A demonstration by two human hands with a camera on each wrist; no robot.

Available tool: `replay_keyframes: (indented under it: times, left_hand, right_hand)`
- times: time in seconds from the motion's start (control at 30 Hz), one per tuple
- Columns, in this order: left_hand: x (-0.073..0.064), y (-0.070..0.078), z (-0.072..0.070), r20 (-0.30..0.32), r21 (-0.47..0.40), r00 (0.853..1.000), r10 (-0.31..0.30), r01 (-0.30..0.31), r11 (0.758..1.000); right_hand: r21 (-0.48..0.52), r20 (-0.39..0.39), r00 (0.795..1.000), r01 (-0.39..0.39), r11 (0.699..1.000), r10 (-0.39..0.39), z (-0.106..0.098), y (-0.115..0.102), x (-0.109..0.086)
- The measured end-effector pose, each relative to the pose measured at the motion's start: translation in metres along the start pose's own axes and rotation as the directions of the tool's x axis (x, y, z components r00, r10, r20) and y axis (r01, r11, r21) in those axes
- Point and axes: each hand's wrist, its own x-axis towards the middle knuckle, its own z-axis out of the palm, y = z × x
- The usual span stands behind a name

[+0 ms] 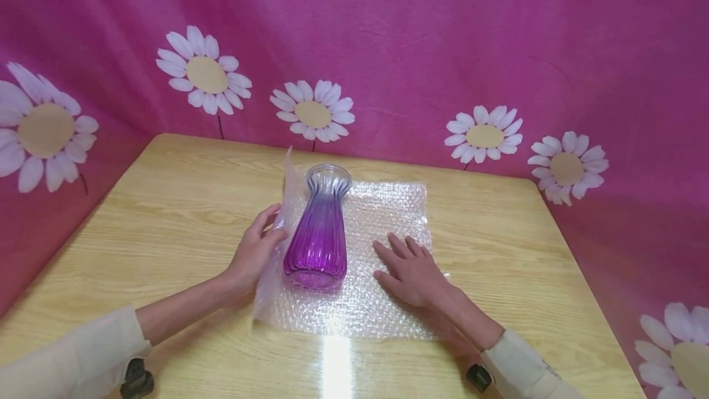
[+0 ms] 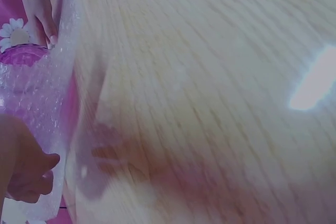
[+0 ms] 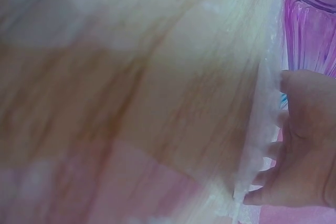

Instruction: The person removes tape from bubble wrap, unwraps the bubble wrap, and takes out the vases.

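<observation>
A ribbed glass vase (image 1: pixel 317 233), purple at the base and fading to clear at its flared rim, lies on its side over the left half of a bubble wrap sheet (image 1: pixel 382 214). The raised left edge of the sheet is pinched by my left hand (image 1: pixel 253 253), thumb toward the vase. In the left wrist view, the left hand (image 2: pixel 29 166) has its fingers curled at the wrap. My right hand (image 1: pixel 410 270) rests on the sheet's right part with fingers spread. Seen from the right wrist, the right hand (image 3: pixel 307 140) touches the wrap beside the vase (image 3: pixel 312 35).
The sheet lies on a wooden table (image 1: pixel 515 251) with light glare near the front edge. A pink curtain (image 1: pixel 388 48) printed with white daisies surrounds the table's back and sides. Black wrist devices show below both sleeves.
</observation>
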Motion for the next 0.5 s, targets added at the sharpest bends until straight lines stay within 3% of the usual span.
replay_keyframes:
  times: [0.5]
  left_hand:
    - [0.001, -0.005, -0.011, -0.001, 0.079, 1.0, 0.01, -0.01, 0.997]
  right_hand:
    - [-0.012, -0.017, 1.0, 0.016, 1.0, -0.016, 0.0, 0.001, -0.001]
